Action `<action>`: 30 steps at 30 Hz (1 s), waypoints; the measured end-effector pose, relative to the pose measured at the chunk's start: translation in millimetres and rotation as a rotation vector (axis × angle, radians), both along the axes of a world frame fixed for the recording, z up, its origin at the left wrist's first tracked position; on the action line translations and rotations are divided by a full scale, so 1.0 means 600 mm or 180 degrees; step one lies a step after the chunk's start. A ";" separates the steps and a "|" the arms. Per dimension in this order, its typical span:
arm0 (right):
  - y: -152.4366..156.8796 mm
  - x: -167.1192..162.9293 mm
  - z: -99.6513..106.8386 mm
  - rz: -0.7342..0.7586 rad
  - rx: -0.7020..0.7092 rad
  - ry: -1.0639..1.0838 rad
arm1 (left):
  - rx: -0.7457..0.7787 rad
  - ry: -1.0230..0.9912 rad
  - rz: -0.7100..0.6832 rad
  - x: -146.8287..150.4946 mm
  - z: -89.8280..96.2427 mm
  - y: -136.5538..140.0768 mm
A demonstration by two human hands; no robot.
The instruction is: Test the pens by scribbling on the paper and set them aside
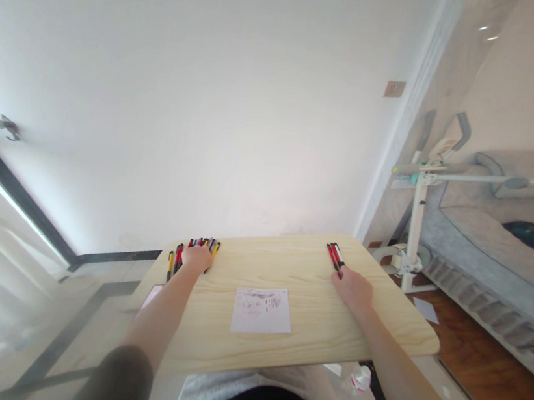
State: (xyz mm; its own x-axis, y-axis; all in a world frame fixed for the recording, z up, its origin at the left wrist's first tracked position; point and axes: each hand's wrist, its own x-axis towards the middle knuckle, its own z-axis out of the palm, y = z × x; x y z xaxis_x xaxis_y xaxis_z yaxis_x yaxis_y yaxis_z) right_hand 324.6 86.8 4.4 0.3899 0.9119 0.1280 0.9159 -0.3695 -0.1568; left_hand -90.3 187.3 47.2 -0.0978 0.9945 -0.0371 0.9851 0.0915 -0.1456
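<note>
My left hand (197, 258) is over a row of pens at the far left of the table. Its fingers point down among them and are mostly hidden, so I cannot see whether it grips one. Yellow pens (170, 266) and red pens (177, 259) with black ends show around that hand, with darker ones behind it. On the far right, my right hand (353, 291) is closed at the near end of a pen (338, 255) with a white part. Red pens (331, 256) lie close beside that one, tips pointing away from me.
A white paper (262, 311) with reddish and dark marks lies mid-table on the pale wooden tabletop (259, 261). A plain wall (237, 124) rises behind. Below the near edge is a plastic bottle (361, 379). To the right stand exercise equipment (416, 226) and a sofa (488, 236).
</note>
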 end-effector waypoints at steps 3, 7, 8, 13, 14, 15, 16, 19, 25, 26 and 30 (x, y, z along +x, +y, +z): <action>0.000 0.000 0.000 0.0003 -0.0019 -0.0004 | -0.0076 0.0024 -0.0020 0.001 0.000 0.001; -0.001 -0.001 0.001 0.0015 0.0000 -0.0046 | -0.0158 0.0046 -0.0082 -0.001 0.000 0.002; -0.002 -0.002 0.003 0.0014 0.0005 -0.0052 | -0.0169 0.0049 -0.0112 -0.002 0.000 0.002; -0.006 -0.008 0.012 -0.0031 -0.0044 -0.0016 | -0.0159 0.0064 -0.0314 -0.007 0.004 0.002; -0.006 -0.008 0.014 -0.0042 -0.0051 -0.0010 | -0.0152 0.0063 -0.0358 -0.007 0.005 0.002; -0.006 -0.009 0.015 -0.0052 -0.0055 -0.0007 | -0.0145 0.0059 -0.0400 -0.008 0.007 0.001; -0.007 -0.009 0.016 -0.0059 -0.0057 -0.0007 | -0.0137 0.0053 -0.0436 -0.008 0.008 0.001; -0.007 -0.009 0.015 -0.0060 -0.0063 -0.0006 | -0.0098 0.0011 -0.0506 -0.008 0.011 -0.001; -0.005 -0.006 0.009 -0.0011 -0.0056 -0.0012 | 0.0073 -0.0310 -0.0505 -0.010 0.012 -0.006; -0.005 -0.006 0.009 -0.0017 -0.0078 -0.0004 | 0.0105 -0.0406 -0.0480 -0.011 0.013 -0.008; -0.005 -0.007 0.012 -0.0064 -0.0096 0.0007 | 0.0279 -0.0947 -0.0380 -0.014 0.019 -0.019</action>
